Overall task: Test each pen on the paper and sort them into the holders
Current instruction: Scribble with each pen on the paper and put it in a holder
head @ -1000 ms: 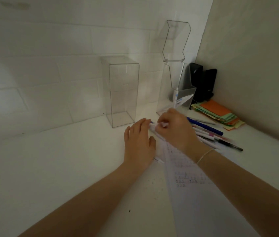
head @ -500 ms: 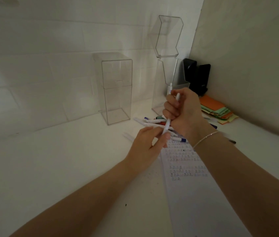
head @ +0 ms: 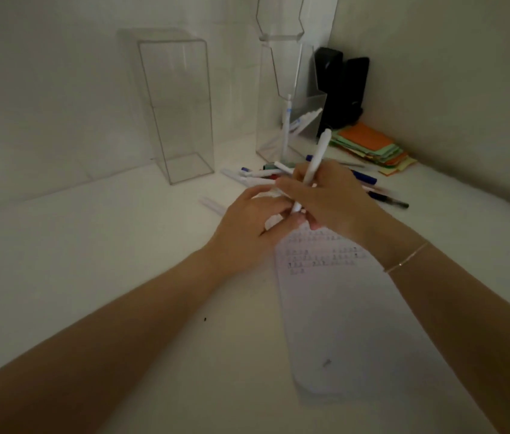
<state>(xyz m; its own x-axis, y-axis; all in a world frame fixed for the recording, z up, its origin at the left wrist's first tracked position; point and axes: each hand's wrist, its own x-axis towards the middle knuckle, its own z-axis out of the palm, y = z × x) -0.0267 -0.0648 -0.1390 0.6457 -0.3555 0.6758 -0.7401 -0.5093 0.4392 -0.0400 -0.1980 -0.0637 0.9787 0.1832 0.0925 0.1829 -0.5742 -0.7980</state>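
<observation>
My right hand (head: pixel 335 202) grips a white pen (head: pixel 317 161), held nearly upright with its lower end just above the top of the paper (head: pixel 350 314). My left hand (head: pixel 247 233) meets it there, fingers curled at the pen's lower tip, which is mostly hidden. The paper carries rows of small test marks. Several loose pens (head: pixel 256 175) lie on the table behind my hands. An empty clear rectangular holder (head: pixel 178 104) stands at the back. To its right, a clear tiered holder (head: pixel 288 98) has a few white pens in it.
A stack of coloured paper notes (head: pixel 369 145) lies at the back right by a black object (head: pixel 339 86) in the corner. A dark pen (head: pixel 388 199) lies right of my hands. Walls close in behind and on the right. White table (head: pixel 91 261) spreads to the left.
My right hand picked a white pen from the pile, lifted it, then lowered it toward the paper's top. My left hand rose off the table to meet the pen's lower end.
</observation>
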